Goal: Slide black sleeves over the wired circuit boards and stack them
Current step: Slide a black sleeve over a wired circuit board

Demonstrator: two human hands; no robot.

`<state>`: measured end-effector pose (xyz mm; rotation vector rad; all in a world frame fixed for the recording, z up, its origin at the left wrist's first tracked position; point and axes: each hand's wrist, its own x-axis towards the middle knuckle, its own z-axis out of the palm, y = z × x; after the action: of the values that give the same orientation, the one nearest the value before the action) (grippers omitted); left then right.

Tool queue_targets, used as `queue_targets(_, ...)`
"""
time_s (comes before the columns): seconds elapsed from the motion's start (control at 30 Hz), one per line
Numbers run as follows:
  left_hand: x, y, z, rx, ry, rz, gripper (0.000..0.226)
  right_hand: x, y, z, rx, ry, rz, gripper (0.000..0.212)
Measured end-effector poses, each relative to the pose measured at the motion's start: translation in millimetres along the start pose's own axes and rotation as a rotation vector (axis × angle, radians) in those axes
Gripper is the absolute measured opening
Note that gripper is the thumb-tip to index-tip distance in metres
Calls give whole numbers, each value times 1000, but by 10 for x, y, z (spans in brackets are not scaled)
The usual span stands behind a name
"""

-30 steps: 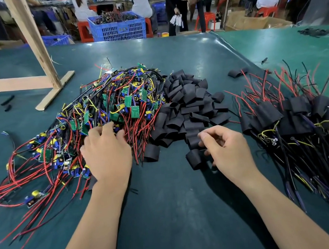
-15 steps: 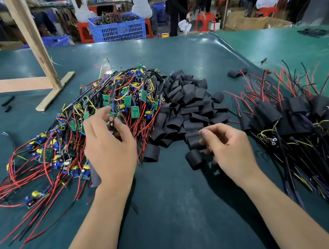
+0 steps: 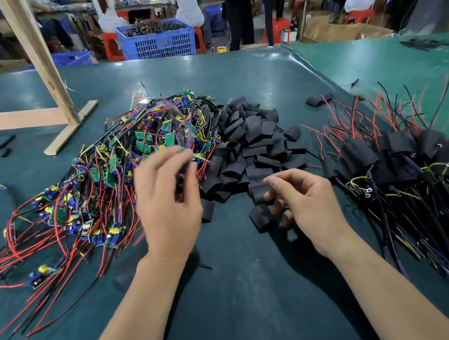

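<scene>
Head view: the heap of black sleeves (image 3: 254, 143) sits mid-desk and serves as the landmark. Touching its left side lies a tangled pile of wired circuit boards (image 3: 100, 186), green and blue boards among red, black and yellow leads that trail away to the left. Well to the right of the heap rests the stack of sleeved boards (image 3: 405, 163), their dark wires fanning toward the near right edge of the desk (image 3: 248, 295).

The left hand (image 3: 169, 202) is raised over the seam where the heap meets the board pile; its fingers (image 3: 164, 156) are curled and seem to pinch a purple-and-yellow lead with a small blue part, though motion blur makes the exact grip hard to read. The right hand (image 3: 305, 205) hangs just at the near edge of the heap, fingers loosely curled, their tips at a single black sleeve (image 3: 261, 217) lying on the desk; whether it is pinched I cannot tell.

Beyond the heap, to the far left, stands a wooden frame (image 3: 38, 66), and behind the desk a blue crate (image 3: 156, 40)
</scene>
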<state>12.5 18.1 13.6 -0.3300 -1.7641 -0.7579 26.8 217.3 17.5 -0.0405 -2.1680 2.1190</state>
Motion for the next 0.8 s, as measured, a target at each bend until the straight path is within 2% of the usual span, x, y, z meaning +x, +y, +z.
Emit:
queue_targets(0.1,-49,102,58,-62,-143,64,10,-43,-47,31,127,-121,33,10)
queue_targets(0.2,-57,173,60,-124,-200,167,12,-74,-75,71,230,-218,49,40)
queue_targets(0.27,-77,221,54,-166,-227,202,15,-77,-87,87,237,-217,34,46)
queue_targets(0.43,-142,329,75,-268,-358,206,19,-46,-132,33,445,-194,36,38)
queue_targets(0.53,-147,280,79,-199,-389,125,27,-35,-169,-13,509,-140,38,22)
queue_targets(0.67,-143,214,71,-68,-432,79,28,-14,-183,-39,536,-36,8,8)
queue_targets(0.8,-143,188,46,13,-489,-74,26,47,-235,-195,642,59,-52,11)
